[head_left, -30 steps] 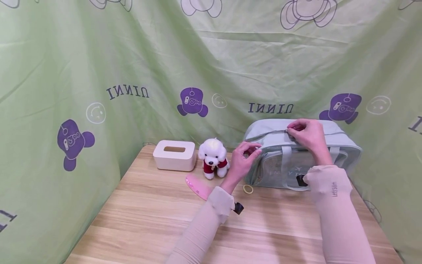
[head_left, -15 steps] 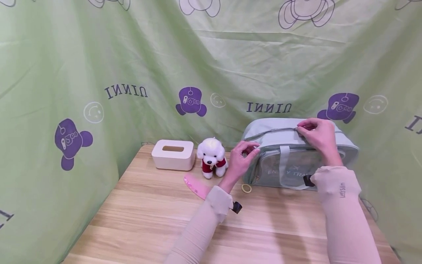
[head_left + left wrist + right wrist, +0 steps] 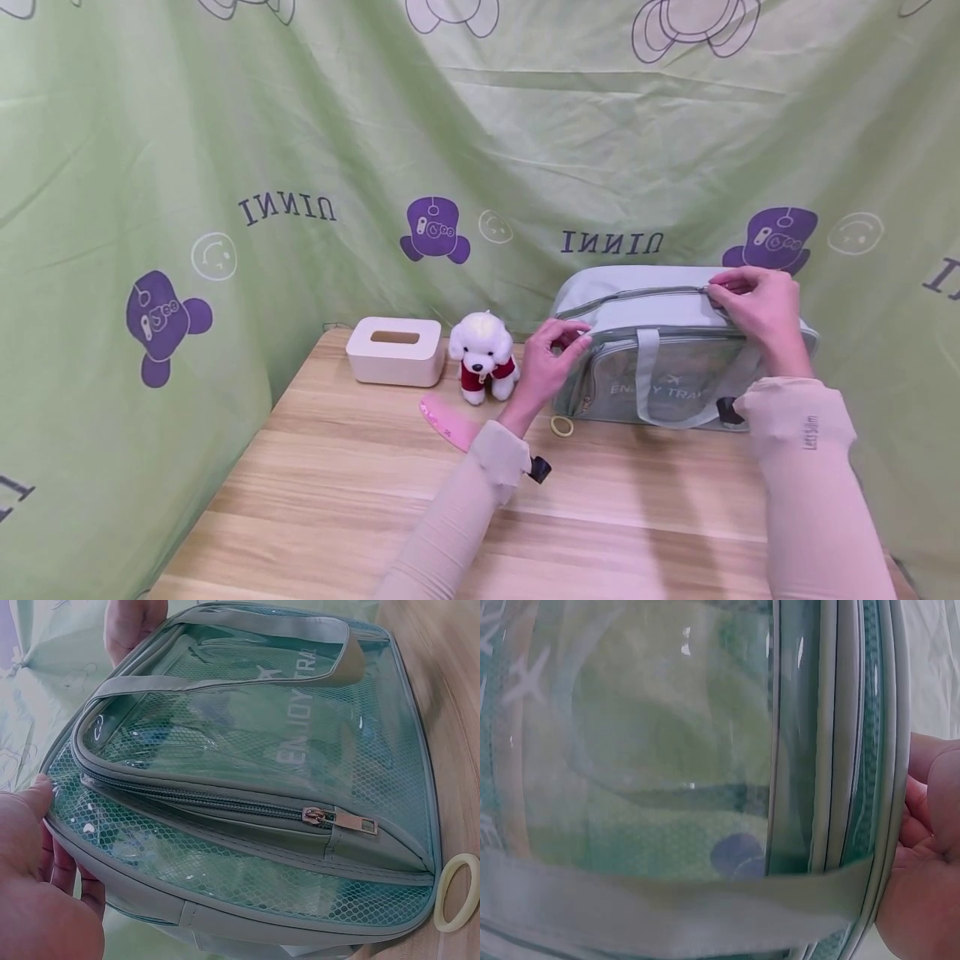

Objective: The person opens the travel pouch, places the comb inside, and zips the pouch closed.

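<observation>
A pale green, see-through travel bag [image 3: 622, 392] stands upright at the table's back right, with lettering on its front. My left hand [image 3: 551, 362] grips the bag's upper left edge; in the left wrist view, the thumb [image 3: 34, 795] lies over the piping with fingers curled beneath. On top, my right hand [image 3: 765, 312] pinches the pull of the top zipper [image 3: 637, 293]. A dark slit runs left from that hand along the zipper. The pull itself is hidden behind the fingers. In the left wrist view, the front pocket's zipper pull [image 3: 352, 820] hangs untouched.
A white plush dog [image 3: 480, 350] in red sits left of the bag, beside a white tissue box [image 3: 397, 358]. A pink comb-like piece [image 3: 446, 423] lies partly behind the left forearm. A pale yellow ring [image 3: 561, 427] lies by the bag's lower left corner.
My right hand has slid rightward along the bag's top with the zipper pull, and the dark slit behind it has grown longer. The left hand stays on the bag's edge.
</observation>
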Action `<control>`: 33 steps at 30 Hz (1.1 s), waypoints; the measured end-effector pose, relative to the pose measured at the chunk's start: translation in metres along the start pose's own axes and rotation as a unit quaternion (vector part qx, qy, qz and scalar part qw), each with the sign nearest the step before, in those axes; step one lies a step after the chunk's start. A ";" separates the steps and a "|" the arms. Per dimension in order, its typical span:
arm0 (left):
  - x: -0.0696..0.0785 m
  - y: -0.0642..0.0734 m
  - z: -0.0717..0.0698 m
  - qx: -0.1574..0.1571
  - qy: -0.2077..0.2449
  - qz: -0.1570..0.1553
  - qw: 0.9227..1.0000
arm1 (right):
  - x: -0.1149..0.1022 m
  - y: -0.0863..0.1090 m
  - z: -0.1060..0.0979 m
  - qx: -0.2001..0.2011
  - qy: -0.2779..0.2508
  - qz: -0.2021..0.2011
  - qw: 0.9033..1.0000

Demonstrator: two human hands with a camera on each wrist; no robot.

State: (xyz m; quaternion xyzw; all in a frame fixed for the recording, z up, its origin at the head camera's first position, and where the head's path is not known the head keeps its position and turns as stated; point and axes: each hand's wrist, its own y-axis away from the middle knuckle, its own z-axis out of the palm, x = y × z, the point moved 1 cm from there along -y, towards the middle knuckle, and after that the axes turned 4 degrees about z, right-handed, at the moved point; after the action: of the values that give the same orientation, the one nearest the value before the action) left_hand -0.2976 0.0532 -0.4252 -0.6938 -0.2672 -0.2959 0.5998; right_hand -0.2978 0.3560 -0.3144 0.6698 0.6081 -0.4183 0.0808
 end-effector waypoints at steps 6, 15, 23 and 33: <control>0.000 -0.001 0.000 0.001 -0.005 -0.002 1.000 | 0.008 -0.001 -0.010 -0.003 -0.006 0.019 1.000; 0.002 -0.002 0.001 -0.002 -0.008 -0.004 1.000 | 0.022 -0.005 -0.023 -0.005 -0.004 0.050 0.999; 0.000 -0.002 0.000 -0.002 -0.015 0.002 1.000 | 0.030 -0.006 -0.032 -0.013 -0.041 0.075 0.996; -0.001 0.000 0.000 -0.001 -0.013 -0.006 1.000 | 0.042 -0.006 -0.042 -0.017 -0.060 0.084 0.994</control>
State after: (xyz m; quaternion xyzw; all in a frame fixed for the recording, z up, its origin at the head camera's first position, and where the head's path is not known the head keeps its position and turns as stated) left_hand -0.2984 0.0531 -0.4259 -0.6966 -0.2787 -0.2907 0.5938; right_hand -0.2870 0.4149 -0.3129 0.6906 0.5508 -0.4392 0.1635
